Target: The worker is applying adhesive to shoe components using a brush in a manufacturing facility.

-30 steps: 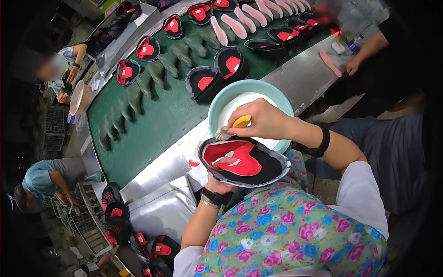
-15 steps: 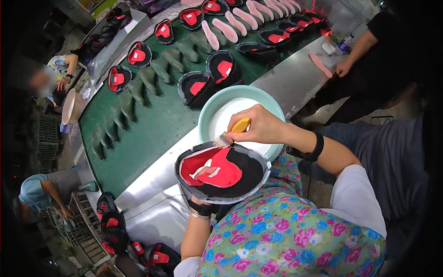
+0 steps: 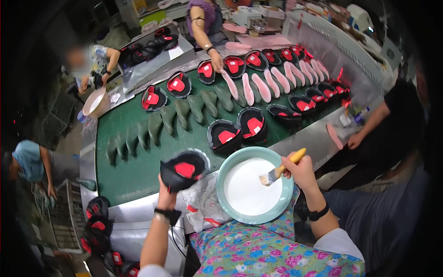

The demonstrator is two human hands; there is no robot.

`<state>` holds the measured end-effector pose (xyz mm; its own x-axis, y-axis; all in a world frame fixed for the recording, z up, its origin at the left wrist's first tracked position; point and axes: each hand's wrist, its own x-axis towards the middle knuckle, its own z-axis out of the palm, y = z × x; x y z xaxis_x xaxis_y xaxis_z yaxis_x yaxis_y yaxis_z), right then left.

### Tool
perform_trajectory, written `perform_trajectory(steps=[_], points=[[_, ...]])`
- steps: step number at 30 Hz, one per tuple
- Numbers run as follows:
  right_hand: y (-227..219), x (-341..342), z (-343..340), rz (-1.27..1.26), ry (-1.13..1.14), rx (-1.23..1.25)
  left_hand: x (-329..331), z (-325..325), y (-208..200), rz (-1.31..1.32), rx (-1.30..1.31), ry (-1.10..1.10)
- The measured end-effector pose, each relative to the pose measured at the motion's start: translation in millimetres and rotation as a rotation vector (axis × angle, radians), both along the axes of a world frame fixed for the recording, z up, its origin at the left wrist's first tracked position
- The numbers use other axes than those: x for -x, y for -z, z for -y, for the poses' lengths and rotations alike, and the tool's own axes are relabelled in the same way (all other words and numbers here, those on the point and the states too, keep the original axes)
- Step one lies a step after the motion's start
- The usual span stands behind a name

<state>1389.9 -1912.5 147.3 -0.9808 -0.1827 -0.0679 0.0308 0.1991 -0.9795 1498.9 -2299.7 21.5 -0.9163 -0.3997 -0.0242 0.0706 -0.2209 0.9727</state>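
My left hand (image 3: 166, 196) grips a black shoe upper (image 3: 177, 179) with a red lining, raised over the near edge of the green table. The upper is somewhat blurred. In my right hand (image 3: 301, 173) is a paintbrush (image 3: 296, 156) with a yellow handle, its pale bristles angled down over the white liquid (image 3: 247, 189). That liquid fills a light green basin (image 3: 222, 190) in front of me. Beyond the basin stand two more uppers, a nearer one (image 3: 223, 138) and one beside it (image 3: 252, 127), both black with red inside.
Dark green shoe lasts (image 3: 182, 113) line the green table (image 3: 134, 177), with pink insoles (image 3: 262, 87) and more uppers farther along. Across it, a co-worker's hand (image 3: 216, 60) touches an insole. Another person's hand (image 3: 355, 140) is at the right edge, near a loose insole (image 3: 334, 136).
My left hand has carried the upper left and away, onto the table side. My right hand has moved the brush off the upper to above the basin. The view has shifted, showing a co-worker opposite.
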Motion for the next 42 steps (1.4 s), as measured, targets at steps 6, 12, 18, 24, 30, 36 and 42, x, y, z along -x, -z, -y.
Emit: perform_trajectory(steps=[6,12,18,24,30,36,42], points=[[-4.6,-31.1,-0.7,0.057,0.077,-0.035,109.6,15.5,134.4,0.212,-0.310,-0.374],[-5.8,-34.9,17.4,0.015,0.121,-0.060,99.7,1.9,145.9,0.569,-0.327,-0.125],[2.5,-27.6,37.1,-0.273,-0.151,-0.234,-108.3,105.3,68.1,0.442,0.223,-0.007],[8.6,-39.7,65.6,-0.061,-0.170,-0.112,-377.8,196.2,12.3,1.314,1.376,-0.731],[3.9,-54.6,101.0,-0.110,-0.167,-0.143,-501.4,229.8,40.1,1.678,1.198,-0.969],[-24.1,-67.8,123.6,-0.057,-0.175,-0.346,-529.2,269.7,71.8,1.539,1.045,-0.868],[-38.1,-79.5,111.8,-0.126,-0.175,-0.350,-530.7,294.4,19.6,1.595,1.262,-1.330]])
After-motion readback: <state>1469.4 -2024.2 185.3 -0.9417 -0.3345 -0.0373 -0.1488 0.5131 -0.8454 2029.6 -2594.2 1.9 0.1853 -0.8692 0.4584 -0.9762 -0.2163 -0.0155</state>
